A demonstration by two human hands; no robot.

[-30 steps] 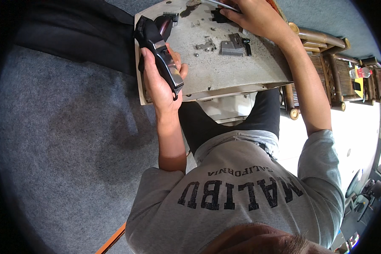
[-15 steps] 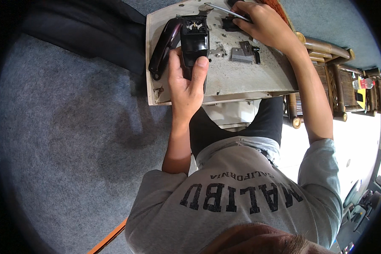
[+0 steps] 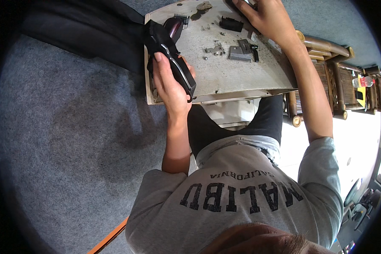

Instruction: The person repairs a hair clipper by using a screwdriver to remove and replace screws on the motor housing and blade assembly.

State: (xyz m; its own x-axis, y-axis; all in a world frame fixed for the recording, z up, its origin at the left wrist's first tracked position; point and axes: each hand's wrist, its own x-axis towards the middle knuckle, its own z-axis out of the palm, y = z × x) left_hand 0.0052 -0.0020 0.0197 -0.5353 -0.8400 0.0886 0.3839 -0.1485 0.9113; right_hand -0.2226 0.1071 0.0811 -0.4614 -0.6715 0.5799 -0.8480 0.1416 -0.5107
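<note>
One black clipper body [image 3: 160, 40] held over left part of tabletop [image 3: 237, 78], left hand [image 3: 170, 82] wrapped firmly round it. Best held steady, well clear of loose metal bracket [image 3: 216, 49] and blade [image 3: 240, 54]. Clipper body's underside hidden. Right hand [image 3: 270, 19] partly cut off at top; grip cannot be told.

The clipper [image 3: 180, 70] looks plastic (glossy along one edge), the blade [image 3: 240, 53] metal, the tabletop [image 3: 249, 78] rough wood.

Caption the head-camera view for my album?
Left hand grips a black hair clipper; silver metal parts lie on the pale wooden tabletop.
</note>
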